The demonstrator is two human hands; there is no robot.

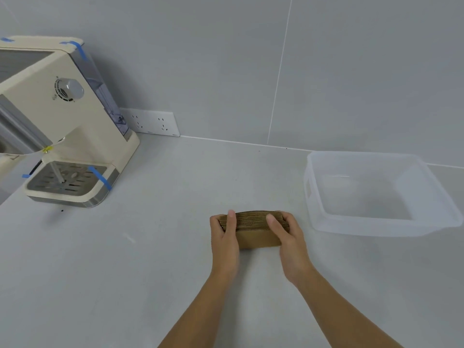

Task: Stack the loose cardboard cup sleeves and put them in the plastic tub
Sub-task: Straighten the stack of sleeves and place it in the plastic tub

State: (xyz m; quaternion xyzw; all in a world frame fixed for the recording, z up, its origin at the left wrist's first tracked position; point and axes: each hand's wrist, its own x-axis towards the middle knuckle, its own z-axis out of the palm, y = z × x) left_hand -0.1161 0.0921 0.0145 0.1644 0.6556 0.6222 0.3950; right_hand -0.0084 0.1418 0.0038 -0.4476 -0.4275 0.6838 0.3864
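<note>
near the middle of the bench, i hold the stack of cardboard cup sleeves [253,228] on edge, left hand [224,241] and right hand [288,238] pressing its two ends, fingers together and curled over the top. the pile looks light, stiff along the flutes yet loose, likely to fan or slide apart, so i judge squeezing from both ends the safest hold. the plastic tub [319,217] sits just beside it toward the bench's right edge, clear-walled and with nothing inside.

Cream coffee machine [62,126], wall socket [153,123]
</note>
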